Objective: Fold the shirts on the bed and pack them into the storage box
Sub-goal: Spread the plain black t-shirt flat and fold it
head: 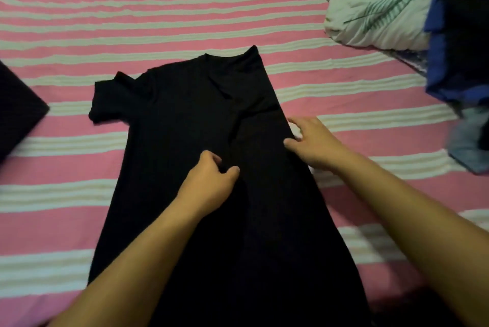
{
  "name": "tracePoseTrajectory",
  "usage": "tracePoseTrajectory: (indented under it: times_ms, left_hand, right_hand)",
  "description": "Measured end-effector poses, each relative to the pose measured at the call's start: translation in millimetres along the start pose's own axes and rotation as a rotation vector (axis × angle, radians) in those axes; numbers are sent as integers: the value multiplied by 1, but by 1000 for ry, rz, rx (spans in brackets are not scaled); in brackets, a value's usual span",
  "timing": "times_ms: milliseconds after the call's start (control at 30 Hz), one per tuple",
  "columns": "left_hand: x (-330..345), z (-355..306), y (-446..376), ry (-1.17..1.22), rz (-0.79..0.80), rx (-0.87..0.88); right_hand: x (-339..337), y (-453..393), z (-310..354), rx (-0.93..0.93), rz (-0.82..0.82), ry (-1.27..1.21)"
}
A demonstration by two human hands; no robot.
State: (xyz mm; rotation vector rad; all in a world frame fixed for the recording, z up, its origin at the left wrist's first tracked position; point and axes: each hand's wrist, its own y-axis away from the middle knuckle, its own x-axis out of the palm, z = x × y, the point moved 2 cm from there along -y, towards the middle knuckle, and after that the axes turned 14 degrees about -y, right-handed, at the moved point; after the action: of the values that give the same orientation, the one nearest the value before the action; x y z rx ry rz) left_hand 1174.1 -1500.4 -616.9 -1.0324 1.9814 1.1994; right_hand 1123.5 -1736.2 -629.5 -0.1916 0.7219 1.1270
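One black shirt is laid flat on the pink-and-white striped bed, collar pointed away from the person. Its right side is folded in over the middle, giving a straight edge there; one short sleeve is spread out at its left. No print, label or writing can be made out on it.

Two hands are seen, both at the shirt's mid part. The left hand is set on the cloth near the centre, thumb and fingers curled and a small bunch of fabric pinched between them. The right hand is placed at the shirt's folded right edge, fingers loosely spread, thumb and fingertips touching the edge; whether cloth is gripped there cannot be told.

Far right of the shirt, one heap of clothes is seen, blue and dark, w/ a denim-like piece at its near end; count of items unclear. Beyond the shirt, to the right, one pale leaf-print pillow. Left of the shirt, one dark box-like corner is partly in view at the frame edge; what it is cannot be told
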Motion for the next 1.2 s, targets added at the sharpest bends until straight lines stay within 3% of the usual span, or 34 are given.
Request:
tracePoseTrajectory:
  times_ms: [100,267,400,600,700,900,1033,1133,1200]
  left_hand:
    - [30,19,65,59,55,-53]
    - [69,26,120,11,-11,-54]
    - [72,32,149,379,-306,-56]
    - [109,60,181,462,-145,-70]
    - [110,75,190,497,-228,-65]
    - [106,78,199,202,-189,16]
    - [64,120,183,110,-421,-46]
    - [21,163,153,4,-527,-100]
    - [-2,178,123,-179,-523,-148]
  right_hand:
    - [-15,100,-30,97,-26,-44]
    - [-7,206,-70,249,-166,-97]
    - [15,238,-77,300,-143,-193]
    - [30,258,-63,322,-82,-131]
    - [28,267,-57,385,-47,-221]
    - [26,281,-54,440,-27,-348]
    - [9,266,-40,384,162,121]
    - [-18,212,-15,234,50,326]
    - [-26,154,0,138,-26,206]
